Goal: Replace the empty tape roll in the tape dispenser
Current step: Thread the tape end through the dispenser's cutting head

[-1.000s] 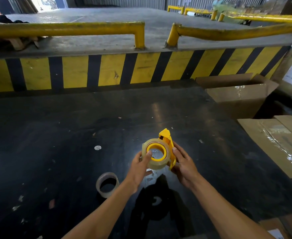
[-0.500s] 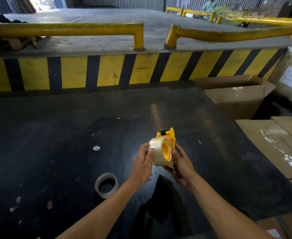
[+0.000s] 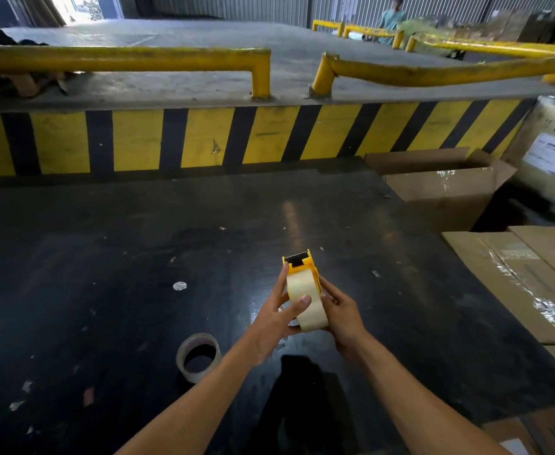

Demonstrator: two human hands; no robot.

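A yellow tape dispenser [image 3: 302, 261] with a black blade end pointing away is held above the black table [image 3: 105, 257]. A full clear tape roll [image 3: 304, 287] sits in it, edge-on to me. My left hand [image 3: 274, 320] grips the roll's left side, thumb laid across its rim. My right hand [image 3: 343, 311] holds the dispenser's right side from below. The empty tape roll [image 3: 198, 356], a thin pale ring, lies flat on the table to the lower left of my hands.
Flattened and open cardboard boxes [image 3: 515, 277] crowd the table's right side. A yellow-and-black striped dock wall [image 3: 204, 139] with yellow rails rises behind the table. Small paper scraps [image 3: 179, 286] dot the surface. A person stands far back.
The dispenser and roll have been turned from side-on to edge-on, blade end now pointing away. My left thumb has come over the roll's rim.
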